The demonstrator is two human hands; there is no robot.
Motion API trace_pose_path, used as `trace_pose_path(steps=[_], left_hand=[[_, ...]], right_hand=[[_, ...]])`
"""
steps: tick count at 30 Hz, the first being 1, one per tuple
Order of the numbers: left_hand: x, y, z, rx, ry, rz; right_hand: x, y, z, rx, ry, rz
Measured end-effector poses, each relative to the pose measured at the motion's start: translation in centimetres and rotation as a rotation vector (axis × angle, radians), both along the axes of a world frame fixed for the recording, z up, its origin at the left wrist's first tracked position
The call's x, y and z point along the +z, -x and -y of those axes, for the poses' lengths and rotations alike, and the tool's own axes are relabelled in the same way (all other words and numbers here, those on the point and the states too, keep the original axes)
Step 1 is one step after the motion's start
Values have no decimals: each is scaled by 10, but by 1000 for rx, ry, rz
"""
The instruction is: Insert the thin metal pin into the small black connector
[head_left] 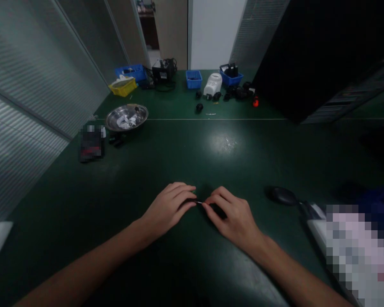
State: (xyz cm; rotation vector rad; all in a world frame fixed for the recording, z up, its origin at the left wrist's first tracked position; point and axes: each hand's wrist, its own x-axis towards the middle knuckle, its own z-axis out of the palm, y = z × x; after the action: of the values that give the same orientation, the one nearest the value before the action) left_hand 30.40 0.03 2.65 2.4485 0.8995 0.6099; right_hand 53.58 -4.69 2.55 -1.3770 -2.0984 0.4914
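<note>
Just above the green tabletop (166,162), my two hands meet near the middle of the view. Between their fingertips runs a small thin piece (199,202), pale in the middle and dark toward the left; its kind is too small to make out. My left hand (171,204) pinches the left end between thumb and fingers. The thumb and forefinger of my right hand (232,211) close on the right end. Most of the piece is hidden by the fingers.
A metal bowl (127,117) holding white scraps stands at the left. Along the back are a yellow bin (123,88), blue bins (193,79), a black device (162,71) and a white plastic housing (213,85). A black computer mouse (284,195) lies right of my hands.
</note>
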Motion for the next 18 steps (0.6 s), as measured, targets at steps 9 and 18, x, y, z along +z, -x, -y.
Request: trace_pose_path(steps=[9,18], left_hand=[[-1,76,-37,284,70,-138],[12,262,-65,1017,15,-580]], right_hand=[[5,-3,0,-28,38,-150],[7,-6,0,-19,66,-201]])
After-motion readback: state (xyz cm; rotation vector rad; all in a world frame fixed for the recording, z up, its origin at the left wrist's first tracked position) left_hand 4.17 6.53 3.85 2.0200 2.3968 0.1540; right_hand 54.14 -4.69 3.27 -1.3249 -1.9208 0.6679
